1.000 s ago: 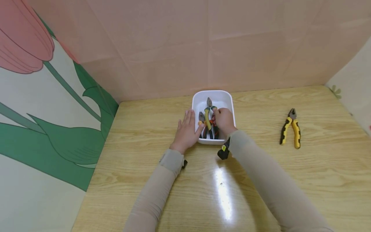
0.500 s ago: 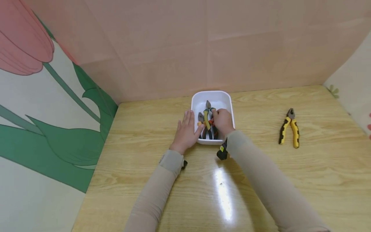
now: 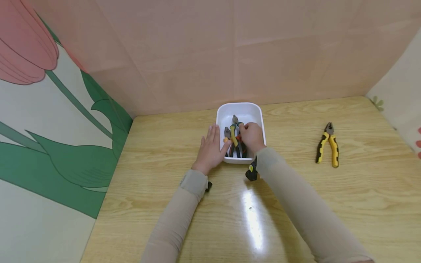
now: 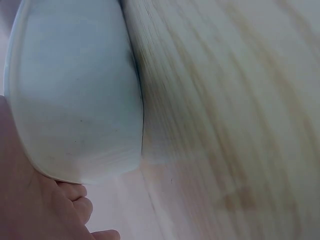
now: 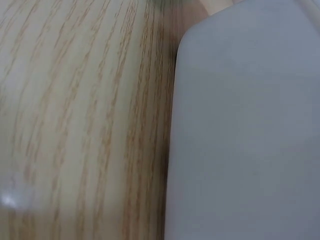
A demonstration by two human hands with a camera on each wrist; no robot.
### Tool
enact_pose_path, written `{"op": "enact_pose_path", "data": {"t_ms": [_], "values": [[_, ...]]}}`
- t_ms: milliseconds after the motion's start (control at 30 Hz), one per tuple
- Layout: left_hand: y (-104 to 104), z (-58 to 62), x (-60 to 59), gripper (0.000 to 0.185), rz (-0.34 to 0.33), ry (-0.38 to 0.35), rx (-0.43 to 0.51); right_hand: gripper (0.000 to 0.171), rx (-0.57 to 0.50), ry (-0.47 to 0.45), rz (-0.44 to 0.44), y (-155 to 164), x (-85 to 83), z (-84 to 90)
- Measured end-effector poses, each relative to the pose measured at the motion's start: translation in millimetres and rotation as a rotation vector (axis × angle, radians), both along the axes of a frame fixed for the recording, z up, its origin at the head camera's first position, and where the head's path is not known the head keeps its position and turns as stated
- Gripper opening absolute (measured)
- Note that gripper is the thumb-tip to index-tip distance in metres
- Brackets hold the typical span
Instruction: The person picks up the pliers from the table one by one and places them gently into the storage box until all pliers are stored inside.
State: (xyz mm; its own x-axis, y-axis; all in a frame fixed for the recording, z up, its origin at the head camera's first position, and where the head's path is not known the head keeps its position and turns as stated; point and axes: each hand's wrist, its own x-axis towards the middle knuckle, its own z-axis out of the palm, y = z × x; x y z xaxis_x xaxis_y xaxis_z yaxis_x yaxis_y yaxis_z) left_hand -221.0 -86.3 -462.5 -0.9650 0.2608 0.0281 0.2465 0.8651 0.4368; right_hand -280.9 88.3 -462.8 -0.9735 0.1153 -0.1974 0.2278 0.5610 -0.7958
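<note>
Resting flat against the tray's [image 3: 239, 109] left wall, your left hand [image 3: 210, 149] keeps its fingers straight and together. Your right hand [image 3: 252, 136] reaches into the tray, fingers curled around the pliers [image 3: 234, 135] lying inside (several pairs, handles toward you). Spare pliers [image 3: 327, 144] lie well apart on the table [image 3: 164, 146], to the right.

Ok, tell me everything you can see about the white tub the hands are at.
The white tub is a small rectangular bin with rounded corners, smooth like plastic, open on top. It stands upright on the wooden table near the pink back wall. Several pliers lie inside, handles toward the person. The left hand rests flat against its left side; the right hand reaches in and grips the pliers. The wrist views show only its plain outer wall.
</note>
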Motion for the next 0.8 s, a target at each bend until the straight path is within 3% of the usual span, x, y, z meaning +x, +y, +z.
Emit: {"op": "enact_pose_path", "data": {"t_ms": [333,800], "values": [[-0.1,-1.5,-0.4,0.081,0.000,-0.005,0.013,0.043,-0.037,-0.062,-0.010,1.4,-1.4,0.1],[-0.1,-0.5,-1.0,0.082,-0.001,-0.011,0.018,0.046,-0.053,-0.020,-0.003,1.3,-0.4,0.1]]}}
